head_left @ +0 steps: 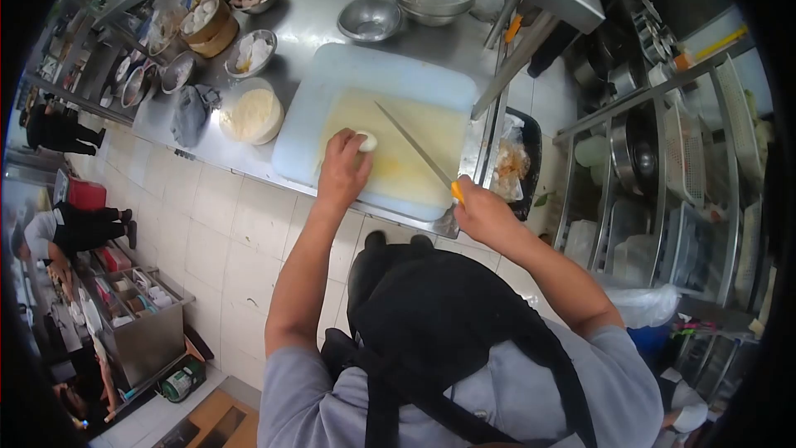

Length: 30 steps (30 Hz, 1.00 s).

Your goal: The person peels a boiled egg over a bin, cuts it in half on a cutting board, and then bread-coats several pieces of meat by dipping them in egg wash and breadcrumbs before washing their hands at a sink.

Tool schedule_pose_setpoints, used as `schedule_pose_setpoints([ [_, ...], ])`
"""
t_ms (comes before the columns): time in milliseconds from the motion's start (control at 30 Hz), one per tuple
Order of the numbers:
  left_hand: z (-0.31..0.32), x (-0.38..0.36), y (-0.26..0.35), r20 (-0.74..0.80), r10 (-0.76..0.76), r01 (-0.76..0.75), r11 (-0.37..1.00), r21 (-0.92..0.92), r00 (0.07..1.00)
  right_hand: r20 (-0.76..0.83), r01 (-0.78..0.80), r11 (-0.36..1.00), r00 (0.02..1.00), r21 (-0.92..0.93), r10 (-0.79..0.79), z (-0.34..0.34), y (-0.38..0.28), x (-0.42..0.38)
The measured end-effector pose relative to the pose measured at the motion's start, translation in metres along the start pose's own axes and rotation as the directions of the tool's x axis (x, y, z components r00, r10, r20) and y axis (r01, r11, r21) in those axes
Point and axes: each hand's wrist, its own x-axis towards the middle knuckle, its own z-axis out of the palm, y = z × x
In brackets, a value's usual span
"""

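Observation:
My left hand (344, 168) is over the cutting board (305, 108), fingers curled against a small white rounded thing that looks like a peeled egg (367, 142). My right hand (486, 212) is closed around the yellow handle of a long knife (414, 145) at the board's near right corner. The blade slants up and left across the board, its tip apart from the egg. Yellow smears mark the board's surface. My palms and some fingertips are hidden.
Left of the board stand a tub of pale yellow stuff (251, 114), a bowl (251, 53) and a grey cloth (191, 114). Metal bowls (369, 19) sit behind. A black bin (529, 129) stands right of the table; racks line the right. Several people are at the left.

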Motion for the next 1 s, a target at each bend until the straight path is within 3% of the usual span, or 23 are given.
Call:
schedule_pose_setpoints([
  [167, -0.001, -0.002, -0.017, -0.026, 0.063, -0.064, 0.997, -0.041, 0.998, 0.154, -0.093, 0.996, 0.984, 0.013, 0.090, -0.017, -0.057, 0.003],
  [300, -0.007, 0.000, -0.022, 0.038, -0.005, 0.010, 0.991, -0.136, 0.999, 0.240, -0.140, 0.990, 0.960, -0.031, 0.144, -0.020, -0.079, 0.001],
  [533, -0.007, 0.004, -0.025, 0.018, 0.000, 0.003, 0.979, -0.205, 1.000, 0.233, -0.126, 0.986, 0.961, -0.111, 0.149, -0.010, -0.094, 0.021],
  [667, -0.007, 0.006, -0.032, 0.027, -0.057, 0.062, 0.968, -0.245, 0.998, 0.219, -0.107, 0.992, 0.968, -0.070, 0.120, 0.008, -0.091, 0.044],
  [1000, -0.016, 0.005, -0.024, 0.060, 0.040, -0.031, 0.990, -0.135, 0.997, 0.219, -0.110, 0.992, 0.971, 0.070, 0.092, 0.009, -0.078, 0.039],
])
